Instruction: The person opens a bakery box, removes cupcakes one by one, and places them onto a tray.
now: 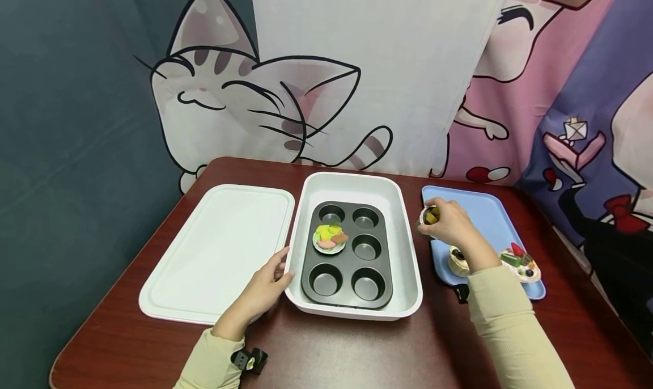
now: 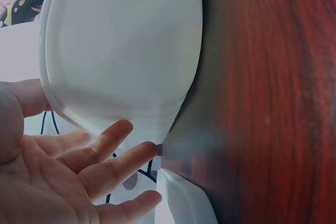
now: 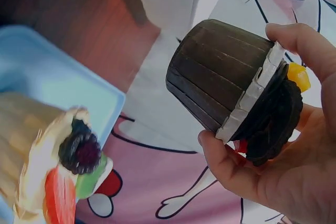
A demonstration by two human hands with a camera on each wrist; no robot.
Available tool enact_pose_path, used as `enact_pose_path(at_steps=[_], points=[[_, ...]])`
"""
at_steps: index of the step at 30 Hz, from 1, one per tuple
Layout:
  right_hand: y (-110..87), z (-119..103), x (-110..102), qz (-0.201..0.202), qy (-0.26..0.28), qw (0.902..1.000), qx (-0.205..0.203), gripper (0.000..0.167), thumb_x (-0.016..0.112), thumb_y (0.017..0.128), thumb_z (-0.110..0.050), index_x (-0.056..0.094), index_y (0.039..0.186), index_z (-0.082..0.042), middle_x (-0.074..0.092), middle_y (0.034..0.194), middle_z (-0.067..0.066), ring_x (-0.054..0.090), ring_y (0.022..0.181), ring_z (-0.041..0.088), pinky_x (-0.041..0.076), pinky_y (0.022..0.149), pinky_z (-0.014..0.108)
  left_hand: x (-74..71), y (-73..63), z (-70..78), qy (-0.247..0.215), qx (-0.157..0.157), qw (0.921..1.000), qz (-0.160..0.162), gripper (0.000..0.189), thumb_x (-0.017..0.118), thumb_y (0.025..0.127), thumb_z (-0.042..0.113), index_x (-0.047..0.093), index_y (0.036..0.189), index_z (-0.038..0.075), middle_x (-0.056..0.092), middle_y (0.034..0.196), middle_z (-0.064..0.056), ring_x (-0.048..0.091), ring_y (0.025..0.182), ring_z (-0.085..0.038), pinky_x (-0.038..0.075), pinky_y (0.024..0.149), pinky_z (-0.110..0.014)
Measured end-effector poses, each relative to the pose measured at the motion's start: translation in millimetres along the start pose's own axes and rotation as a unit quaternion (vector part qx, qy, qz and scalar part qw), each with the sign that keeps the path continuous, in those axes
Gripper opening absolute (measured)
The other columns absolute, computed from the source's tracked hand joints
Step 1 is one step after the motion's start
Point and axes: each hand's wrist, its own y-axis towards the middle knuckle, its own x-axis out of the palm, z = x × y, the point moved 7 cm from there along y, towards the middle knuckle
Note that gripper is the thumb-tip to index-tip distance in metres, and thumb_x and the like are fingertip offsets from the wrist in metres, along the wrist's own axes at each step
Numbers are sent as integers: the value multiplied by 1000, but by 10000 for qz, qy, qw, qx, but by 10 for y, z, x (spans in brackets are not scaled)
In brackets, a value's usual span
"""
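My right hand [image 1: 451, 224] grips a toy cupcake [image 3: 220, 72] by its white-edged rim, thumb on one side and fingers on the other. It has a dark brown pleated cup, with a dark round piece and a yellow bit on top, and is held over the left edge of the blue tray [image 1: 459, 195]. My left hand [image 1: 260, 287] touches the front left corner of a deep white tray [image 1: 293, 264], fingers loosely spread. Inside that tray lies a grey muffin tin [image 1: 348, 258]. A fruit-topped toy cupcake [image 1: 330, 239] sits in its middle left cup.
On the blue tray are a pale toy cupcake with dark berries [image 1: 458, 261] and another with a strawberry and green slices [image 1: 520, 264]. A flat white tray [image 1: 219, 253] lies at the left on the brown table [image 1: 331, 343]. Printed cloth [image 1: 326, 105] hangs behind.
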Motion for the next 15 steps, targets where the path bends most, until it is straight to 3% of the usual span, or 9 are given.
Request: enact_pose_path(at_steps=[15], points=[[-65,266,-118,-65,-89,9996,274,57,65,72,-21,43,118,4,43,101,30,37,93,39,36,70,48,11,4,-8,-38,0,10000,-40,52,53,84,3,33,132,1,57,103,-16,57,91,-23,42,81,-40]])
